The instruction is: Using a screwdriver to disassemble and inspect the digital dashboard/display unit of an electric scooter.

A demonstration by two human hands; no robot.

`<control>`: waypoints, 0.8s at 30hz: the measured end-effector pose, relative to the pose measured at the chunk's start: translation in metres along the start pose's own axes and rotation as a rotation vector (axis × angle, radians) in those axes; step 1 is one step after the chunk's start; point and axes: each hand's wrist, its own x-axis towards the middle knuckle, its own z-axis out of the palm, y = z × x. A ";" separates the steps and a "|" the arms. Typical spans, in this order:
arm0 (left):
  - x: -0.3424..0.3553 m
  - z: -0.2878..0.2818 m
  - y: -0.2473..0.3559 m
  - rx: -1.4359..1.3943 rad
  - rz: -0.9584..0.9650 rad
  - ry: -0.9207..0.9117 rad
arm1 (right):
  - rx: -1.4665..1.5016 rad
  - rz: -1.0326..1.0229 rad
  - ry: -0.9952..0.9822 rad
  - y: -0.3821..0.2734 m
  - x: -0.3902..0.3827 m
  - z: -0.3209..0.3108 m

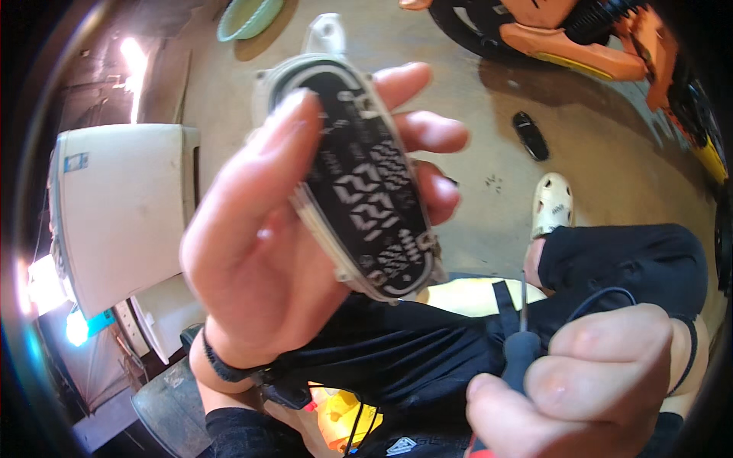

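Observation:
My left hand (252, 252) grips an oval display unit (351, 168) with a black face, pale segment markings and a translucent rim with small mounting tabs. The thumb rests on its upper left face and the other fingers curl behind its right side. Below and to the right, my right hand (580, 382) is closed around a screwdriver (518, 355) with a dark and red handle, its thin metal shaft pointing up. The screwdriver's tip sits apart from the display unit.
An orange vehicle (565, 53) stands at top right. A small black object (531, 137) lies on the floor (481, 191) near my white clog (551, 202). A pale green bowl (240, 19) is at top. A white box-like appliance (122, 206) stands left; a yellow item (343, 416) is below.

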 end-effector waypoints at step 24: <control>0.003 -0.013 -0.007 -0.152 0.075 -0.215 | -0.564 -0.703 0.359 0.011 0.067 0.028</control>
